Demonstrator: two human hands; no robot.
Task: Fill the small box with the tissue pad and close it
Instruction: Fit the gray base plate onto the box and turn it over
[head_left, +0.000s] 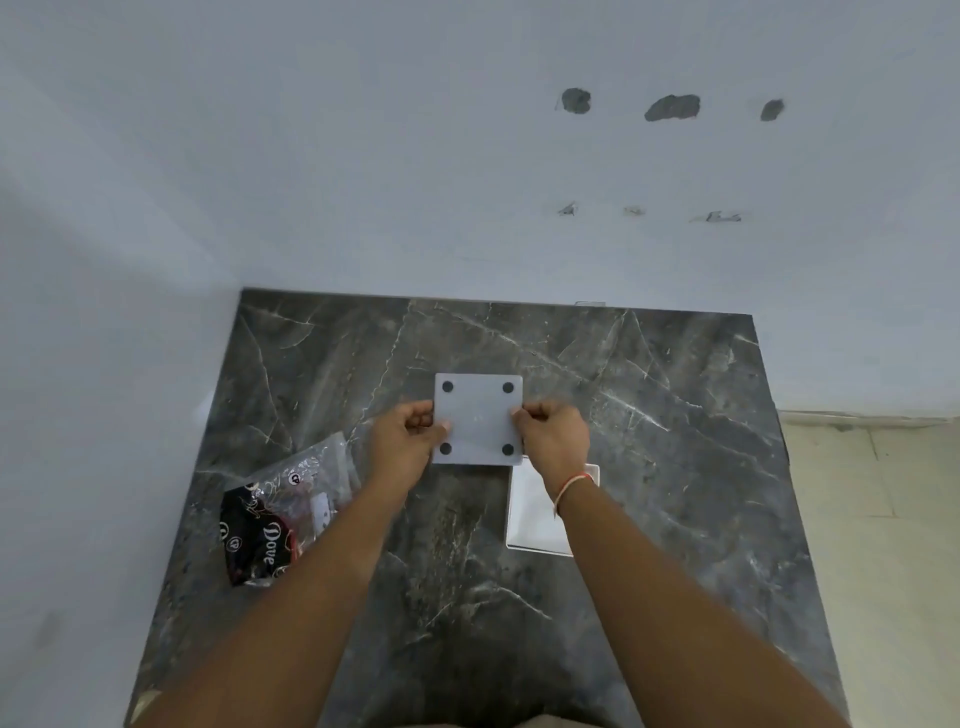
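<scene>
A small white square box (478, 415) with a dark round foot at each corner is held bottom-up over the middle of the dark marble table (675, 441). My left hand (402, 441) pinches its left edge and my right hand (553, 439) pinches its right edge. A white open tray-like box part (530, 512) lies on the table just near-right of it, partly under my right wrist. I cannot make out a tissue pad.
A clear plastic bag (283, 514) with black printed contents lies at the table's left side. A white wall stands behind and to the left of the table. Pale floor tiles (872, 545) show to the right.
</scene>
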